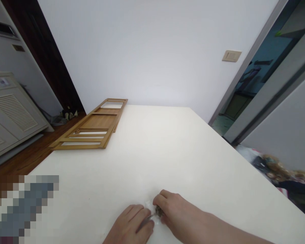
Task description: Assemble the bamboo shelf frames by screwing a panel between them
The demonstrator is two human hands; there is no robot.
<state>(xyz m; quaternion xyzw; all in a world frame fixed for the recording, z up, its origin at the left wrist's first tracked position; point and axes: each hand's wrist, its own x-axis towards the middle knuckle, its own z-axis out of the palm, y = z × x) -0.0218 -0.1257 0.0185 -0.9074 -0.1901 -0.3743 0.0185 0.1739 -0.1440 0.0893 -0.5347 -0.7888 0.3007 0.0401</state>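
Observation:
Low in the view, at the near part of the white table (152, 162), my two hands almost meet. My right hand (176, 213) is closed, its fingers curled around a small clear plastic bag (147, 204) with a clump of small dark metallic pieces (158, 211) in it. My left hand (132, 223) is beside it, thumb and fingers pinched together. Something thin and dark shows between left thumb and forefinger, pointing at the clump; its kind is unclear. Part of the bag lies beneath and between the hands.
Flat slatted wooden frames (99, 120) lie at the table's far left. Beyond stands a white wall with a switch (231, 56). A pixelated patch (25, 210) covers the lower left. Right of the table are a doorway and a heap of bags and cloth (277, 169). A louvred cabinet (12, 112) stands left.

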